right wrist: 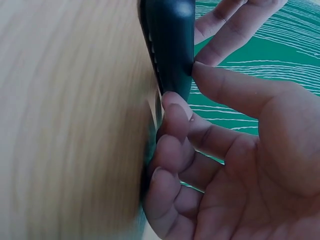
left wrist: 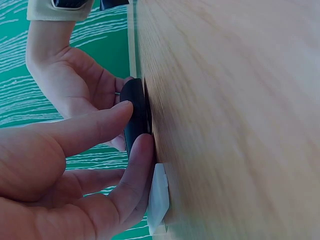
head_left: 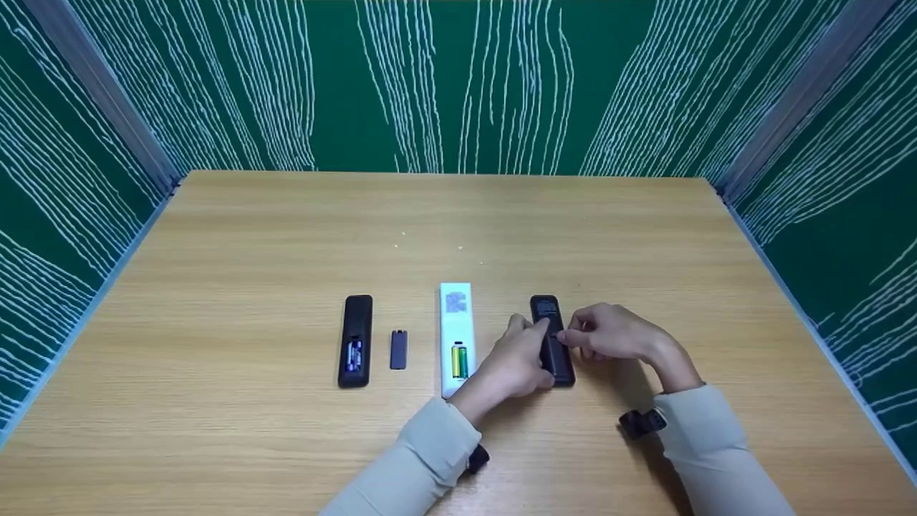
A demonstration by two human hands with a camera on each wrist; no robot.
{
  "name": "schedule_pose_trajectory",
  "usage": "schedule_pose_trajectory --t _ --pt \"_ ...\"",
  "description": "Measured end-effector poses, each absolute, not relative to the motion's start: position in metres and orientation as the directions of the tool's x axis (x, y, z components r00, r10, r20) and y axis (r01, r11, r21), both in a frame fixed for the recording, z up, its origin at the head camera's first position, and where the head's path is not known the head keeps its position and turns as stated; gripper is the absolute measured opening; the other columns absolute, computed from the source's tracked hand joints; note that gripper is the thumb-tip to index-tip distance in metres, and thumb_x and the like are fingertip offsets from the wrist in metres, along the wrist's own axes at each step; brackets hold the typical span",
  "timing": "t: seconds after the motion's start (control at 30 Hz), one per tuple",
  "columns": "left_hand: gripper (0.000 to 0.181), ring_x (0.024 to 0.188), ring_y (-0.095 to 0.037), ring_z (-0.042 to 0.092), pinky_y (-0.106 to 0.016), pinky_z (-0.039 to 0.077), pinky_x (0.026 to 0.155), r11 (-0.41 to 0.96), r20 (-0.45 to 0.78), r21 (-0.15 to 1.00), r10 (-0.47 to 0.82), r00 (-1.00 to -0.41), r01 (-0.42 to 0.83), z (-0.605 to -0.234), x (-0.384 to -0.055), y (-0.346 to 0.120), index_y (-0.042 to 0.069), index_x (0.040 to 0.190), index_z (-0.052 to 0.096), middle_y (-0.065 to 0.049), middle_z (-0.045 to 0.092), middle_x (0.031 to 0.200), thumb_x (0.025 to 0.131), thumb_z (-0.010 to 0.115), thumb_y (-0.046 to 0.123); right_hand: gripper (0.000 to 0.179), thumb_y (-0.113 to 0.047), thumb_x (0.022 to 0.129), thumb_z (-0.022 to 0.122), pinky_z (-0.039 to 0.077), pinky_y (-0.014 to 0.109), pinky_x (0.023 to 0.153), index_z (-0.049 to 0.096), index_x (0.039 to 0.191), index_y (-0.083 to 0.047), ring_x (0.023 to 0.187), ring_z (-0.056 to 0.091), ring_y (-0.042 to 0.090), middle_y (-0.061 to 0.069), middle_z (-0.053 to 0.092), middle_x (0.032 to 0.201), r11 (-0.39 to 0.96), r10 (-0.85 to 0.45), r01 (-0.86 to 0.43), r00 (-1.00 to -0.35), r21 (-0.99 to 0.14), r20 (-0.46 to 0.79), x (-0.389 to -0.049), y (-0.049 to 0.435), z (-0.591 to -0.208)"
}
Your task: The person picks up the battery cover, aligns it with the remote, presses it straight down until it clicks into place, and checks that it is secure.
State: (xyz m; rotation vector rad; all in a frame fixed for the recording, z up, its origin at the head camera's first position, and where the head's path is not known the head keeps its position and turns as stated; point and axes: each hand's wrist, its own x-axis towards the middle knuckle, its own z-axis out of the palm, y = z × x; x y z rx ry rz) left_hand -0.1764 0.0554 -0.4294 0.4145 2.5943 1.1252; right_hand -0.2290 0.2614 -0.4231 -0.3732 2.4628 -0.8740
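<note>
A black remote control (head_left: 558, 355) lies on the table, its back upward. My left hand (head_left: 517, 358) holds it from the left side, with fingertips and thumb on it in the left wrist view. At its right edge, my right hand (head_left: 612, 333) has its thumb on the back and its other fingers curled at the side. Left of these is a white remote control (head_left: 456, 326), its compartment uncovered, showing yellow and green batteries (head_left: 459, 362). My left wrist overlaps its near end. Whether the black remote's battery cover is fully seated is hidden by the hands.
Farther left lie another black remote control (head_left: 356, 322) with batteries (head_left: 354, 355) exposed and a loose dark battery cover (head_left: 398, 350). Small white specks dot the wooden table (head_left: 286, 244) farther back. Green panels with white lines (head_left: 516, 86) enclose the table's back and sides.
</note>
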Motion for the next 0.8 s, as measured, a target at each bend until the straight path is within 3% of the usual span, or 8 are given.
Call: schedule_pose_trajectory --t 0.8 --pt "0.093 0.106 -0.021 0.06 -0.025 0.052 0.099 0.659 -0.165 0.743 0.355 -0.92 0.121 -0.4282 -0.1754 0.0564 0.003 0.161 0.043 -0.012 0.05 0.136 0.08 0.088 -0.004 0.024 -0.027 0.101 0.069 0.051 0.03 0.061 0.068 0.092 -0.004 0.066 0.059 0.017 0.003 0.066 0.075 0.734 -0.464 -0.072 -0.779 -0.675 -0.422 -0.2249 0.2613 -0.4178"
